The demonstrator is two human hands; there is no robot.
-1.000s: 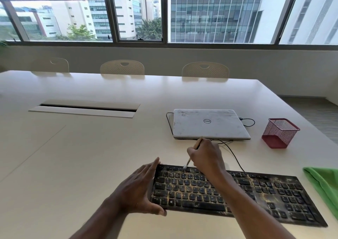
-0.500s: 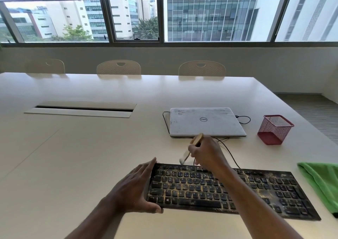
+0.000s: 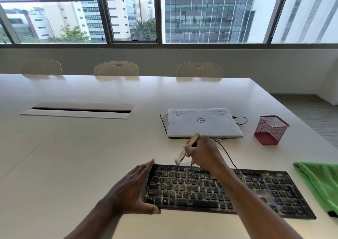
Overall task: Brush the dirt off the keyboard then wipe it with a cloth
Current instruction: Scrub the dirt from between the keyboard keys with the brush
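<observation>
A person's right hand (image 3: 203, 152) grips a small wooden-handled brush (image 3: 182, 153), its white bristles at the far edge of a dirt-speckled black keyboard (image 3: 219, 189) on a pale conference table (image 3: 73, 156). The left hand (image 3: 131, 193), fingers straight, presses against the keyboard's left end. A green cloth (image 3: 320, 184) lies well right of the grip; a closed Dell laptop (image 3: 203, 122) and red mesh pen cup (image 3: 270, 130) sit beyond it.
</observation>
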